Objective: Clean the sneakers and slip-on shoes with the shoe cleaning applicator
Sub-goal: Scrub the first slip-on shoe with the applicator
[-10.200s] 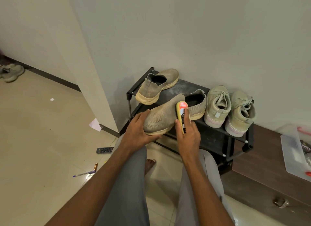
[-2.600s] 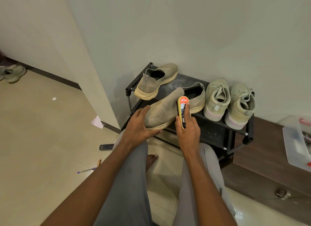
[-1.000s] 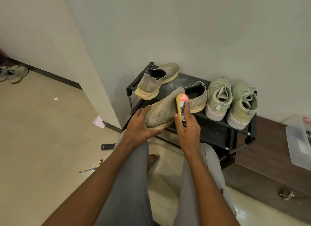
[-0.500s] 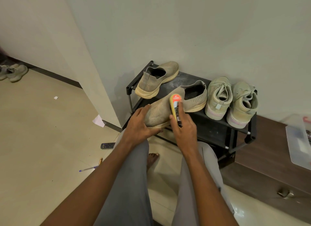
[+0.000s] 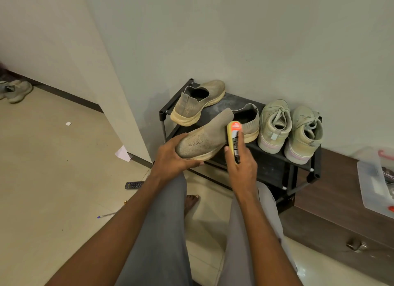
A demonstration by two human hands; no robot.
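Observation:
A beige knit slip-on shoe (image 5: pixel 204 139) lies across the front of a black shoe rack (image 5: pixel 275 170). My left hand (image 5: pixel 172 157) grips its toe from the left and underneath. My right hand (image 5: pixel 239 168) holds the shoe cleaning applicator (image 5: pixel 234 140), a yellow bar with an orange top, and presses it against the shoe's right side near the opening. The second slip-on (image 5: pixel 198 103) rests at the back left of the rack. Two pale green lace-up sneakers (image 5: pixel 274 125) (image 5: pixel 303 134) stand at the rack's right end, heels toward me.
A dark wooden cabinet (image 5: pixel 341 211) with a clear plastic box (image 5: pixel 375 183) stands right of the rack. On the tiled floor lie a remote control (image 5: pixel 134 185), a pen (image 5: pixel 106 216) and a paper scrap (image 5: pixel 122 153). Another pair of shoes (image 5: pixel 16 90) lies far left. My grey-trousered legs fill the foreground.
My right hand has slid the applicator back to the right along the shoe's side, toward the opening. My left hand keeps its grip on the toe.

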